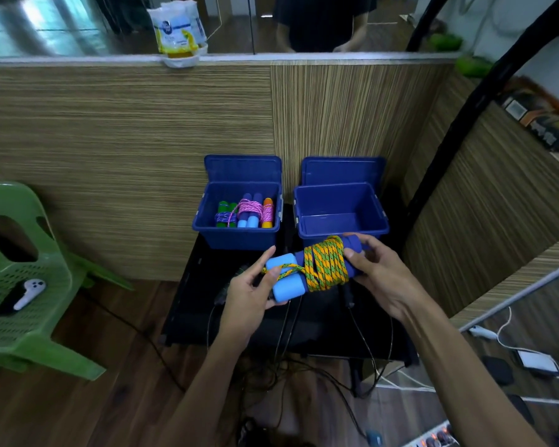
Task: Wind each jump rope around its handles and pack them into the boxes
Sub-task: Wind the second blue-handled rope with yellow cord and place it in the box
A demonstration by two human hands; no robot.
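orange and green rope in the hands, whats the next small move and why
Probably tuck the loose end held by the left hand under the coils. The orange and green rope is already wound round the blue handles, steadied by the right hand, and the right box sits empty.

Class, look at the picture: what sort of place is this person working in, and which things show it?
Probably an office or workroom, not a shop: a wood-grain partition topped with glass, a green plastic chair, and cables with a power strip on the wooden floor.
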